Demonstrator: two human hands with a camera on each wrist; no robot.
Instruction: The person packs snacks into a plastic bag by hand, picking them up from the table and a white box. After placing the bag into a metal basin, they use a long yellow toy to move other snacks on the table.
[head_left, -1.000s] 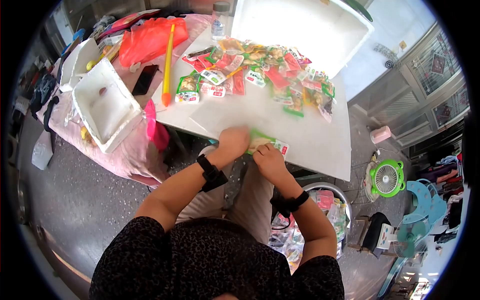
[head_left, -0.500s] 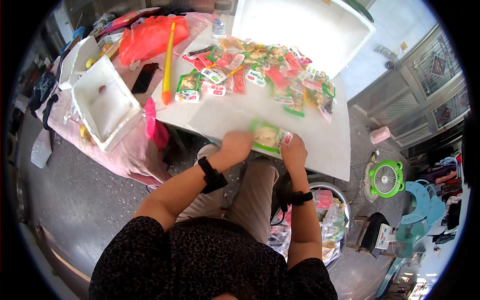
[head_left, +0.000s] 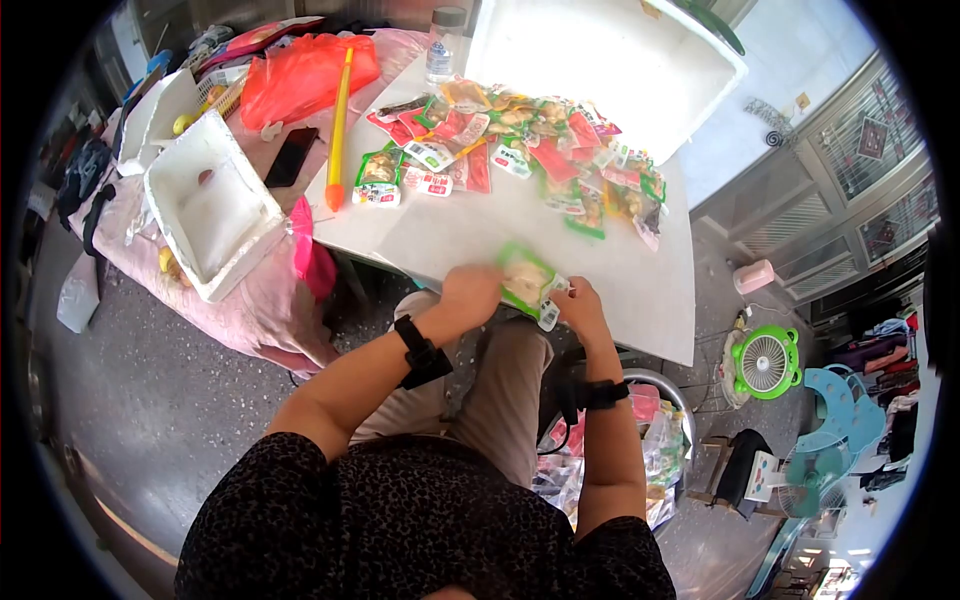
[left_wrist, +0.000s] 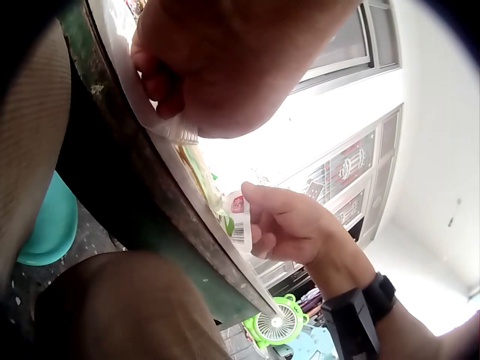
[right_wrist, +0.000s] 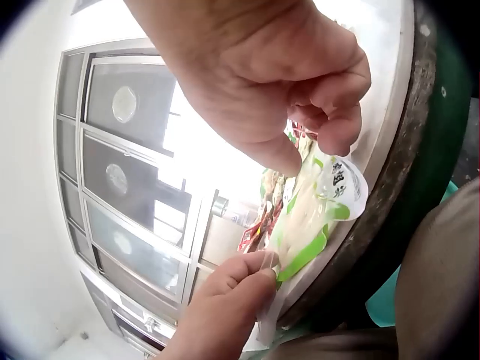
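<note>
A green-edged food packet with pale contents lies at the table's front edge, tilted, between the two hands. My left hand is at its left end; in the right wrist view that thumb and fingers pinch clear plastic film beside the packet. My right hand holds the packet's other end, where the left wrist view shows a white label with a barcode by the thumb and fingers. Behind them a pile of similar packets covers the back of the white table.
A white foam box and a clear bottle stand at the back. Left lie a yellow stick, a phone and a smaller foam box. A metal basin of packets sits below, near a green fan.
My right hand has moved rightward to the packet's right end. The packet has since turned, its right end swinging toward my body. My left hand stays near its left end.
</note>
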